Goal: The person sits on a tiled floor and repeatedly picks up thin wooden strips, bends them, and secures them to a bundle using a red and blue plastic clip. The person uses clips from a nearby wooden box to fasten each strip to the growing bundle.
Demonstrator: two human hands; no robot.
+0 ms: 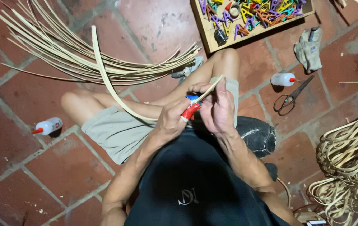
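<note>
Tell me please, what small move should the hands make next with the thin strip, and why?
Probably draw the red-handled tool a little further along the cane strip. The left hand grips the tool against the strip, the right hand pinches the strip's short end, and the long part curves away over the knee, seemingly unworked. I cannot see the blade itself.
</note>
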